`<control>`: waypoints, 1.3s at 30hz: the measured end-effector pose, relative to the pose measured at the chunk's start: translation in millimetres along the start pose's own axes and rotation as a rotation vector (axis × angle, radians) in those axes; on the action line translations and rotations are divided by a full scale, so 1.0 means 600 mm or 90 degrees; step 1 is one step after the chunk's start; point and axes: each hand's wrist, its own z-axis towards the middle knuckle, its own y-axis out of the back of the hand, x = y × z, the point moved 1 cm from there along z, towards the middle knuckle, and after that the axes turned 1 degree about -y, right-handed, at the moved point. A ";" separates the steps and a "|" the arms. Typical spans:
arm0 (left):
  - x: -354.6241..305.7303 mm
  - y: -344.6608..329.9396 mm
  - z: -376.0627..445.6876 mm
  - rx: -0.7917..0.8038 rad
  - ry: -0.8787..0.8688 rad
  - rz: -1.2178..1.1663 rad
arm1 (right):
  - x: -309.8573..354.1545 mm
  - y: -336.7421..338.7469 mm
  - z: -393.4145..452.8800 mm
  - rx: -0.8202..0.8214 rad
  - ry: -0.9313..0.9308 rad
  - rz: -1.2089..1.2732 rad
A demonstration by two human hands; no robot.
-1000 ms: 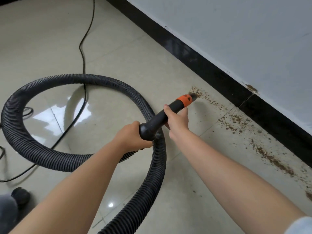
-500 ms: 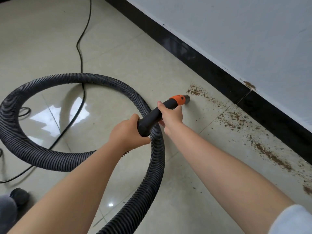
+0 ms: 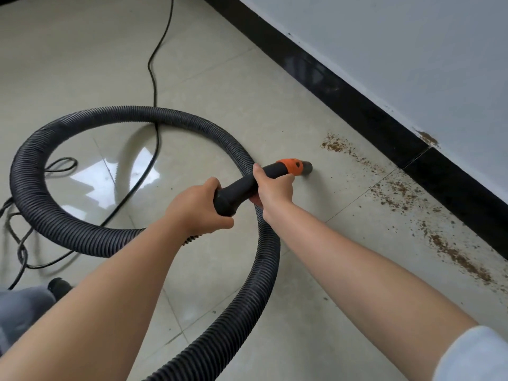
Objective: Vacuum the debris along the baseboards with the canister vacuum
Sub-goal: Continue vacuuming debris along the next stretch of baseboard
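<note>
Scene evenly and brightly lit by soft daylight. Glossy floor tiles [image 3: 220, 64] carry a white window-like glare patch [image 3: 90, 177] inside the hose loop [image 3: 35, 149]. Shadows faint and diffuse. Wide-angle distortion bends the baseboard [image 3: 343, 94]. Slight softness at frame edges.

Ribbed plastic hose [image 3: 41, 215] lies on glossy tiled floor [image 3: 247, 92] beside a shiny baseboard [image 3: 357, 105].
</note>
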 end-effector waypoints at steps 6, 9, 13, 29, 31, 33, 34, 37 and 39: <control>-0.004 -0.011 -0.001 -0.010 0.004 -0.004 | 0.000 -0.008 0.004 -0.016 0.015 0.020; -0.038 -0.027 0.013 -0.038 -0.014 0.010 | 0.008 0.008 0.029 -0.044 0.037 0.034; -0.084 -0.048 0.036 -0.064 -0.037 -0.018 | 0.029 0.041 0.070 -0.073 0.057 0.052; -0.149 -0.079 0.087 -0.075 -0.043 -0.039 | 0.063 0.100 0.147 -0.063 0.076 0.025; -0.157 -0.079 0.094 -0.077 -0.045 -0.039 | 0.070 0.107 0.157 -0.056 0.080 0.016; -0.165 -0.077 0.104 -0.075 -0.045 -0.038 | 0.077 0.110 0.167 -0.047 0.074 0.015; -0.168 -0.076 0.109 -0.074 -0.044 -0.037 | 0.082 0.110 0.170 -0.041 0.070 0.020; -0.178 -0.068 0.124 -0.074 -0.039 -0.045 | 0.102 0.112 0.177 -0.013 0.058 0.044; -0.178 -0.060 0.128 -0.071 -0.033 -0.041 | 0.110 0.113 0.179 0.021 0.049 0.077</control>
